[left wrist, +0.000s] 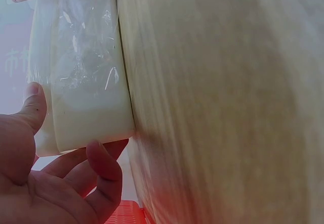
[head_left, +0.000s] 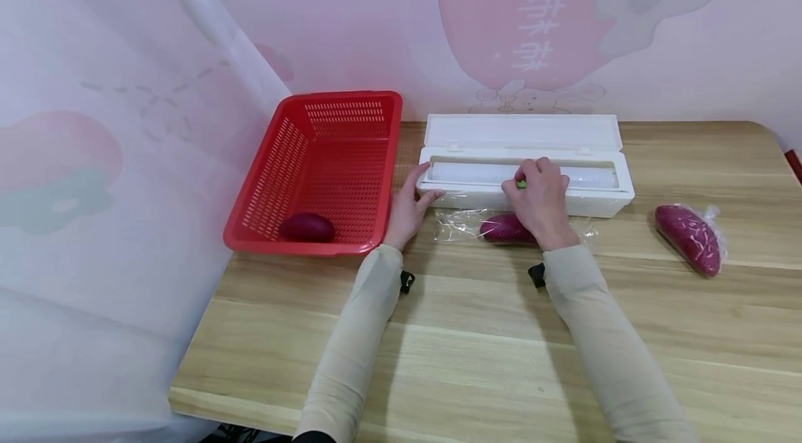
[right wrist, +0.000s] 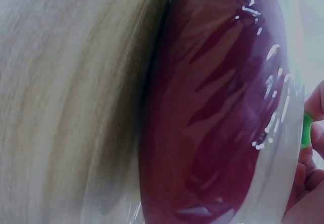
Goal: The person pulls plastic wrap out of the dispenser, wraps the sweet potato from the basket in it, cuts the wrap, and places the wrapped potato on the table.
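A white cling film dispenser box (head_left: pixel 592 205) stands with its lid raised at the back, a film roll (head_left: pixel 464 171) inside. My left hand (head_left: pixel 406 214) holds the box's left end, thumb at the top edge and fingers against the end face (left wrist: pixel 93 133). With my right hand (head_left: pixel 542 200) I pinch a small green slider (right wrist: pixel 306 131) at the front edge, near the middle of the box. Clear film (head_left: pixel 456 226) hangs down the box front onto the table, over a purple sweet potato (head_left: pixel 503 228). My right hand partly hides that sweet potato.
To the left a red plastic basket (head_left: pixel 390 171) holds another purple sweet potato (head_left: pixel 307 228). A film-wrapped sweet potato (head_left: pixel 689 239) lies on the wooden table (head_left: pixel 464 345) at right. Printed sheeting (head_left: pixel 351 25) rises behind the table and on the left.
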Demonstrator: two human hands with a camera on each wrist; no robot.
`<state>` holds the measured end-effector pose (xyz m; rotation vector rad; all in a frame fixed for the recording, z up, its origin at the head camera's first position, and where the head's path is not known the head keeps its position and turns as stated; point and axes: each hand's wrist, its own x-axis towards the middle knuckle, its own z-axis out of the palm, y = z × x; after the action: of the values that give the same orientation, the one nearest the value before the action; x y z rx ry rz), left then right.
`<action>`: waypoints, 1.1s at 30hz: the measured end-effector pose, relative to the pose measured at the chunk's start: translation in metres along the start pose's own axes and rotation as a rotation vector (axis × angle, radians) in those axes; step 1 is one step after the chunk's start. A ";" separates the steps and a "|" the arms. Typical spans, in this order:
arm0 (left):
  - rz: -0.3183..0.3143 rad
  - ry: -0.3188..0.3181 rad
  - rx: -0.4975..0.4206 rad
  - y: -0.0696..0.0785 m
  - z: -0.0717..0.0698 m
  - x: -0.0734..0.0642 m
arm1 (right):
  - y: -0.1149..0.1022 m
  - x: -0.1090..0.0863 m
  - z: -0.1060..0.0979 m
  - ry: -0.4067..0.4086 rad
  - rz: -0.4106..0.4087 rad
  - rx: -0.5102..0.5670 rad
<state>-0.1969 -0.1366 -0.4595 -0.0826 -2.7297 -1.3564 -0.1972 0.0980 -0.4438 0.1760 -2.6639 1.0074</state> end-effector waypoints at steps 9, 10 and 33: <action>0.009 0.003 0.010 0.001 0.001 0.000 | 0.002 -0.001 -0.004 0.001 0.026 0.007; 0.009 0.002 0.011 0.001 0.001 0.000 | 0.003 -0.001 -0.005 0.001 0.027 0.009; -0.014 -0.010 0.004 0.000 0.000 0.000 | 0.044 -0.011 -0.040 0.102 0.102 -0.071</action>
<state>-0.1969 -0.1364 -0.4596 -0.0702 -2.7456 -1.3578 -0.1875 0.1581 -0.4461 -0.0251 -2.6335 0.9234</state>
